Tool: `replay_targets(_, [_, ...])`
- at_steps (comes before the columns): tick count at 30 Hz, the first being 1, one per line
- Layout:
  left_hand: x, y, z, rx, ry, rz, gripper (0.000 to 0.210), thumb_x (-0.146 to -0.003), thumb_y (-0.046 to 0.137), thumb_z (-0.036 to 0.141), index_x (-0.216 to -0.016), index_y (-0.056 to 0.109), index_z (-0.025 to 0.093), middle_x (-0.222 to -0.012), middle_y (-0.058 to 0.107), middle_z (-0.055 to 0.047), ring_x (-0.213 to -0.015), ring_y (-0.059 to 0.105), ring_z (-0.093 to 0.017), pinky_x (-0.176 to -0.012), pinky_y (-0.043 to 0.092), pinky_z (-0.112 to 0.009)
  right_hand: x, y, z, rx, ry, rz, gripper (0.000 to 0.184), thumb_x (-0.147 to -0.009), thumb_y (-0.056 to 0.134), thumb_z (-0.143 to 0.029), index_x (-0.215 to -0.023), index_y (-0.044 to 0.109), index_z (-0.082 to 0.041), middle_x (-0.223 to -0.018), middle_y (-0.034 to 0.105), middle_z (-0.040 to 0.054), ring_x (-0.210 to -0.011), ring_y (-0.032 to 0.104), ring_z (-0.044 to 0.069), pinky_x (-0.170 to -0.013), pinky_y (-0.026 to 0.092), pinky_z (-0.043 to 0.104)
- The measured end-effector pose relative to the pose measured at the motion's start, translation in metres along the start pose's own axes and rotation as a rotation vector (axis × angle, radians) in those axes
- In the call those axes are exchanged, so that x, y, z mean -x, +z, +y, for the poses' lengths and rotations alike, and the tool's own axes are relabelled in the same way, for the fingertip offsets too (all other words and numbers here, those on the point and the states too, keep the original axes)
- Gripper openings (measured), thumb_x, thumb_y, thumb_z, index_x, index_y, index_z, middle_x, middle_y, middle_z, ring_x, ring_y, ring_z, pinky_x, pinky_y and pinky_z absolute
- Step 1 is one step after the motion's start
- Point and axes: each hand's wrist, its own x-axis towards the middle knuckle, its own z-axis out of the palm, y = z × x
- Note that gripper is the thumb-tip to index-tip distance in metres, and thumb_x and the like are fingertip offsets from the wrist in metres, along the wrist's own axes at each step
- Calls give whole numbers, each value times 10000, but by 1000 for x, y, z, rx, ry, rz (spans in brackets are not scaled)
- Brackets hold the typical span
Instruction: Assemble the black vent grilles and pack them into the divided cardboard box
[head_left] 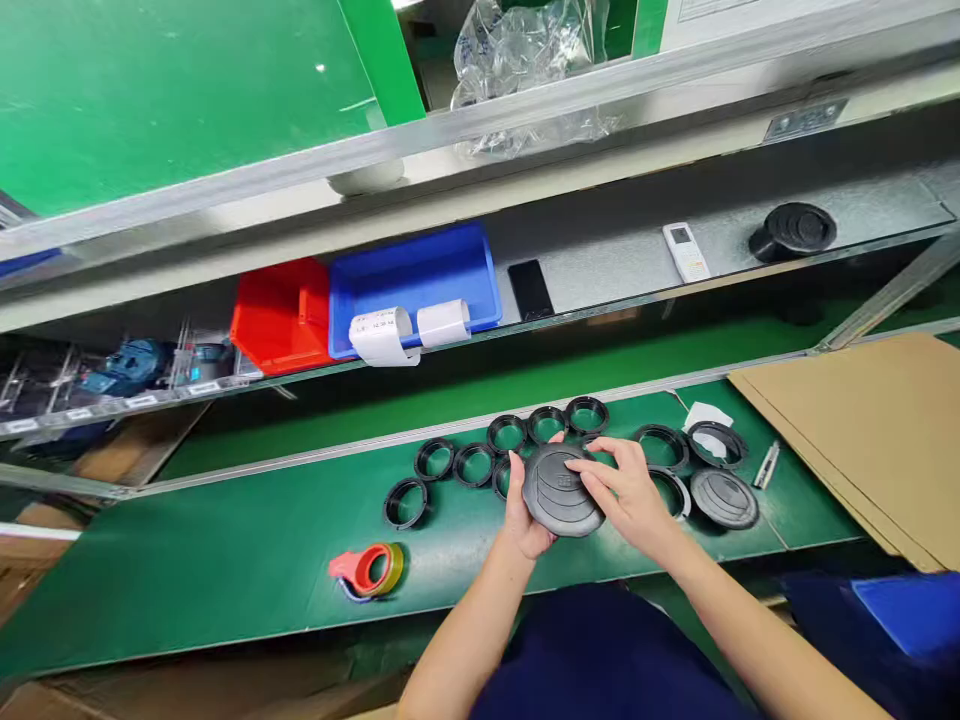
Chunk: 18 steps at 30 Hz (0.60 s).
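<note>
A dark grey round air vent [561, 492] with curved slats is held above the green workbench. My left hand [525, 515] is closed around its left edge, thumb along the near side. Fingers of my right hand [626, 490] are bent onto the slats and the upper right edge of the same vent. Several black rings [474, 466] stand on the bench behind and to the left of my hands, some partly hidden. To the right of my right hand lies a second round vent [724, 498], beside more black rings [717, 444].
A tape dispenser [369, 572] lies on the bench [247, 560] at left. A utility knife [766, 465] and cardboard sheets [862, 430] are at right. On the shelf above are a red bin [274, 315], blue tray [412, 265], phone [530, 290], remote control [685, 252] and black round part [795, 230].
</note>
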Motion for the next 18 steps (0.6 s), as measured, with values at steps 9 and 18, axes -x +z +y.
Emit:
replay_targets(9, [10,-12,-2,-157,-143,-28,895,-801,566,789,-1526,331,320,-1367,589,-130,-1228,566,-378,-1048,436,-571,8,9,1,-194,196,-123,421,-1048,359,-480,-1058,733,-287,-1252,515,84,-1251,387,287,-1107,333,530])
replay_targets(18, [-1,1,-5,-143,-204,-34,972,-752,525,855,-1509,379,262,-1299,613,-186,-1155,600,-416,-1003,442,-622,4,-9,7,-706,465,30,496,-995,445,-606,-965,768,-231,-1309,515,93,-1300,444,265,-1093,399,413])
